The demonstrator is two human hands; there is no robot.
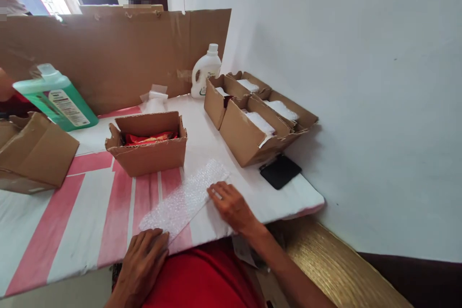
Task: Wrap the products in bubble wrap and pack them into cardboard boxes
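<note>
A strip of clear bubble wrap [186,198] lies flat on the white and pink table [90,211] near its front edge. My left hand [142,262] rests on the strip's near end, fingers curled down onto it. My right hand [231,204] lies flat with fingers stretched onto the strip's right side. Just behind the strip stands an open cardboard box [147,147] with red packets inside.
Several open cardboard boxes [252,115] with white wrapped contents sit at the right by the wall. A black flat object [280,171], a white bottle [205,71], a green bottle [57,98] held by another person's hand, a flattened box [32,154] and a cardboard screen [115,53] surround them.
</note>
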